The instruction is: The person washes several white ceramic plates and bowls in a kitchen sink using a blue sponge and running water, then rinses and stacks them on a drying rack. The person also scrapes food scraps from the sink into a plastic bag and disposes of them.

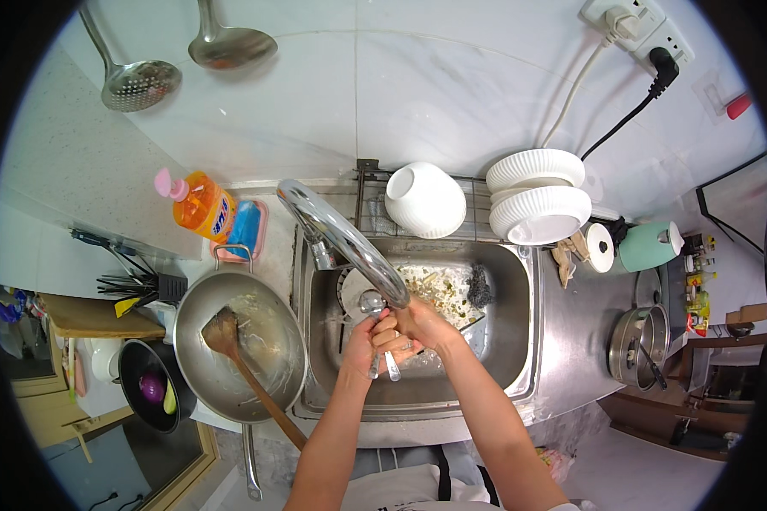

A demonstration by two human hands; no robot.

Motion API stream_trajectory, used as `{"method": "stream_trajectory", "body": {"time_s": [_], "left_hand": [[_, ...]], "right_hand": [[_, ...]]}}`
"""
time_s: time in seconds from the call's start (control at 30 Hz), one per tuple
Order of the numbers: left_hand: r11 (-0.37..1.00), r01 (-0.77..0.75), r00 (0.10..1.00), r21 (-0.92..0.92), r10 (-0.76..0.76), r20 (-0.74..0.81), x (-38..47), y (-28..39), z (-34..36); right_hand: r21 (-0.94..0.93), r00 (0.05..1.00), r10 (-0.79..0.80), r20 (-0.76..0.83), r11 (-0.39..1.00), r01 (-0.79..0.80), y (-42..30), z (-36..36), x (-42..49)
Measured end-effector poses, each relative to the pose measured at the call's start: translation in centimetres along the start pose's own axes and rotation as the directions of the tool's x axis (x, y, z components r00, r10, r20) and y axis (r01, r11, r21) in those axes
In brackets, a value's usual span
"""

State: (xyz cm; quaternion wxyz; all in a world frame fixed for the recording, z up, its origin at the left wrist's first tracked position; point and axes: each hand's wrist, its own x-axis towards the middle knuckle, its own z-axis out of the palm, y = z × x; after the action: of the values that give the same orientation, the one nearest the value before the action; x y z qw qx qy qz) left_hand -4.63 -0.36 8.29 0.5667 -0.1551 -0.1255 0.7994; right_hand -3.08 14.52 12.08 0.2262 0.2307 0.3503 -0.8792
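Both hands meet over the stainless steel sink (511, 319), just below the spout of the chrome faucet (351, 246). My left hand (367, 342) is closed around metal spoons (372, 303); a rounded bowl points up and handles stick out below the fingers. My right hand (422, 326) presses against the same utensils, its fingers wrapped over them and partly hidden. Behind the hands, food scraps (444, 294) lie in the sink, with a steel wool scrubber (479, 286) at their right. A plate (351, 290) shows partly at the sink's left side.
Left of the sink stands a wok (192, 358) with a wooden spatula (255, 383), its handle reaching near my left forearm. Behind are a soap bottle (208, 204) and a rack holding a white bowl (425, 201) and stacked white bowls (537, 214). A steel pot (620, 358) stands right.
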Motion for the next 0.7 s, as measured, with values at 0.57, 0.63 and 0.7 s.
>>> {"method": "stream_trajectory", "body": {"time_s": [0.57,0.63,0.7], "left_hand": [[0.956,0.050,0.951,0.290,0.043,-0.306,1.1,0.0,1.1],[0.958,-0.013,0.948,0.286,0.103,-0.302,1.3,0.4,1.5],[0.953,-0.133,0.926,0.273,0.218,-0.308,2.0,1.1,2.7]], "right_hand": [[-0.652,0.864,-0.320,-0.390,0.758,-0.014,-0.5,0.8,1.7],[-0.587,0.843,-0.349,-0.410,0.808,0.048,-0.6,1.1,1.6],[-0.525,0.801,-0.397,-0.448,0.842,0.124,-0.6,0.9,1.3]]}}
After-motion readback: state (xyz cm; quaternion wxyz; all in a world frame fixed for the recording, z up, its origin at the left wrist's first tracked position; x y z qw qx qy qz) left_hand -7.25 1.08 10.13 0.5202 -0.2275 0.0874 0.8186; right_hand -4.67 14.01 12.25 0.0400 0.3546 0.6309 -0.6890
